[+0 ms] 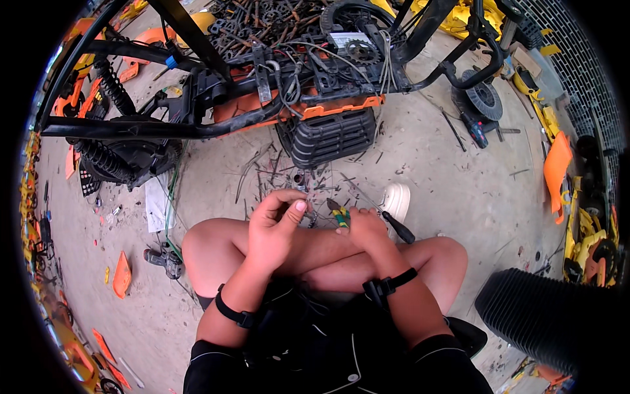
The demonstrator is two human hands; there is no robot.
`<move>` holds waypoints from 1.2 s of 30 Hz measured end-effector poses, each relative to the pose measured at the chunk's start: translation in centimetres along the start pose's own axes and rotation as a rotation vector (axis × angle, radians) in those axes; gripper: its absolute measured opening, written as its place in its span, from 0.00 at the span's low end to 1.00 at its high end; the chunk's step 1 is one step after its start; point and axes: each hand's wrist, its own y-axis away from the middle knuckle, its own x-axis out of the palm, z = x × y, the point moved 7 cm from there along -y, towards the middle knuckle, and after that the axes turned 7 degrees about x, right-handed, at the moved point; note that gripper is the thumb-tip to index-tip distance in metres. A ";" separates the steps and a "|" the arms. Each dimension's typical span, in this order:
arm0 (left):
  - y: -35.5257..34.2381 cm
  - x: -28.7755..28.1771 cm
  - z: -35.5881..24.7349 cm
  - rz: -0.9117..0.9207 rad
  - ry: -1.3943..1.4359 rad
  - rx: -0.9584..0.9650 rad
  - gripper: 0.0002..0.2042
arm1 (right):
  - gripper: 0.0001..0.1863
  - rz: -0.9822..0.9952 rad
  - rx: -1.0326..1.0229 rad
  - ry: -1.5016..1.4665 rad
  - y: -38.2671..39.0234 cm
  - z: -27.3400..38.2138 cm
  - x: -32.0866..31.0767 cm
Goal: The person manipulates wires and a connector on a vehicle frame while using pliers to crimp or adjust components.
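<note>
My right hand (pixel 367 230) is closed round a pair of pliers (pixel 339 214) with green and yellow handles, its dark jaws pointing up and to the left. To its left, my left hand (pixel 275 226) has thumb and forefinger pinched together. Whatever sits between those fingertips is too small to name. A screwdriver (pixel 399 228) with a black handle lies just right of my right hand, beside a white shoe (pixel 395 200); its thin shaft runs away toward the far left. Beyond my left fingertips a small metal socket-like piece (pixel 299 178) is on the floor.
A black vehicle frame (pixel 216 128) with loose cables stands ahead, above a black ribbed crate (pixel 335 141). A cordless drill (pixel 475 131) and a wheel (pixel 484 102) are at the far right. Another power tool (pixel 165 261) lies left of my knee. Orange and yellow panels (pixel 558 174) surround the area.
</note>
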 end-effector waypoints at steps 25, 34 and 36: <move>-0.2 -0.1 0.9 -0.004 -0.023 -0.064 0.06 | 0.27 0.088 0.149 -0.375 -0.6 -1.9 -0.4; 0.2 0.0 1.6 -0.004 -0.057 -0.074 0.05 | 0.47 0.092 0.137 -0.107 1.2 1.5 -0.9; 0.1 0.2 1.4 0.001 -0.061 -0.058 0.05 | 0.46 0.178 0.102 -0.132 0.9 1.0 -0.7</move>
